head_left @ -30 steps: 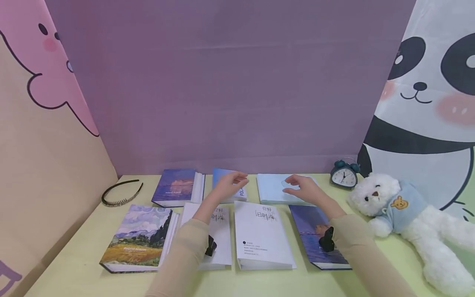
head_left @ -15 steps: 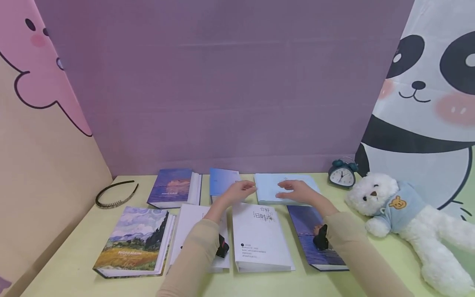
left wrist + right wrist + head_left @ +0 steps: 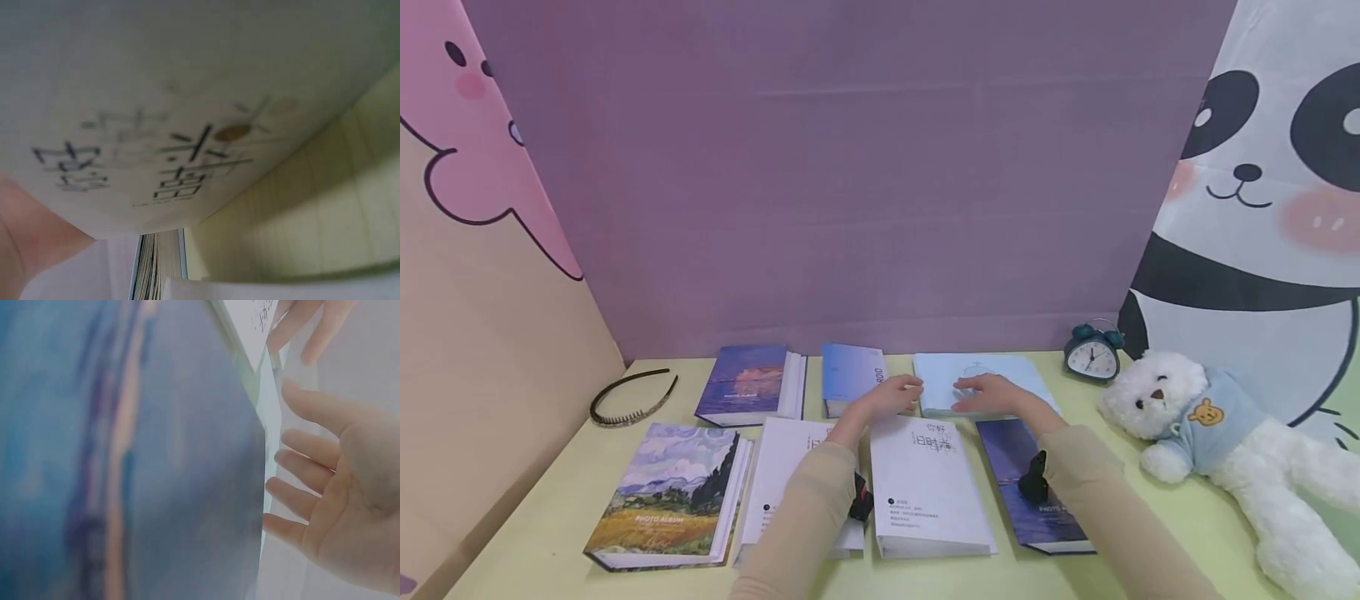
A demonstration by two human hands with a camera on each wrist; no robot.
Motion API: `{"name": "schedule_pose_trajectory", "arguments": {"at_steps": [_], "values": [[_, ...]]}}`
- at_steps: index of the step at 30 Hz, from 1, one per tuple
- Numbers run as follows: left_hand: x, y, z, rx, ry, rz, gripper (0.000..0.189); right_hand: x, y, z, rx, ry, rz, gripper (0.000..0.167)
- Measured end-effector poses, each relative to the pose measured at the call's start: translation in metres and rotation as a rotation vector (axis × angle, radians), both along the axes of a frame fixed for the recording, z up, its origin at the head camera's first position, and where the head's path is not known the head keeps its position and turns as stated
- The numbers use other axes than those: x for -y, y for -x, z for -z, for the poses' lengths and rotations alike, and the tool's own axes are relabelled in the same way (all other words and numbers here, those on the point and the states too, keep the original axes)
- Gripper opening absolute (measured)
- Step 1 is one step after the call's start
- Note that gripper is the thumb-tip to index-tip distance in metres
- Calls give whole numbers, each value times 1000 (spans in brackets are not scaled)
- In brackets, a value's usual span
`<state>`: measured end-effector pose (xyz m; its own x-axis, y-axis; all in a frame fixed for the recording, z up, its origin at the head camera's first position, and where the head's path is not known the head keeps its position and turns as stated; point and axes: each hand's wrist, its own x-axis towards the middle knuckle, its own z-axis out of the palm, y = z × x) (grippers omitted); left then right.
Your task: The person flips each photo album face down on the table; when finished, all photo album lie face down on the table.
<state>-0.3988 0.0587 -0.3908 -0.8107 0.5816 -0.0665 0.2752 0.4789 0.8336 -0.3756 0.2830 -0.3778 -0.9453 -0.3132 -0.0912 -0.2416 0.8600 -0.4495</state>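
Observation:
My left hand (image 3: 891,397) is held near the top edge of the right-hand white album (image 3: 925,492), its fingers loosely bent and holding nothing. Over the near part of a light blue album (image 3: 938,375) hovers my right hand (image 3: 992,393); in the right wrist view its fingers are spread and bare. The left fingertips (image 3: 312,328) show there too, apart from the right hand. A second white album (image 3: 782,450) lies partly under my left forearm. Below my right wrist is a dark blue album (image 3: 1011,475). Whether either hand touches an album I cannot tell.
At the back left lie a purple-blue photo album (image 3: 745,379) and a blue album (image 3: 850,367). A landscape photo album (image 3: 662,492) is at front left, with a black headband (image 3: 632,408) behind it. An alarm clock (image 3: 1092,354) and white teddy bear (image 3: 1225,433) occupy the right.
My left hand has moved right and nearer to me. My right hand has shifted left and slightly nearer, so the two hands are closer together. The albums stay put; the head view has shifted slightly.

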Motion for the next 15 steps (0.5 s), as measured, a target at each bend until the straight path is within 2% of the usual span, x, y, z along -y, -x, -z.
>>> {"name": "schedule_pose_trajectory", "arguments": {"at_steps": [2, 9, 15], "values": [[-1, -1, 0, 17, 3, 8, 45, 3, 1, 1, 7, -15, -3, 57], [-1, -2, 0, -1, 65, 29, 46, 12, 4, 4, 32, -59, -16, 59], [-2, 1, 1, 92, -41, 39, 50, 17, 0, 0, 68, -68, -11, 64]]}}
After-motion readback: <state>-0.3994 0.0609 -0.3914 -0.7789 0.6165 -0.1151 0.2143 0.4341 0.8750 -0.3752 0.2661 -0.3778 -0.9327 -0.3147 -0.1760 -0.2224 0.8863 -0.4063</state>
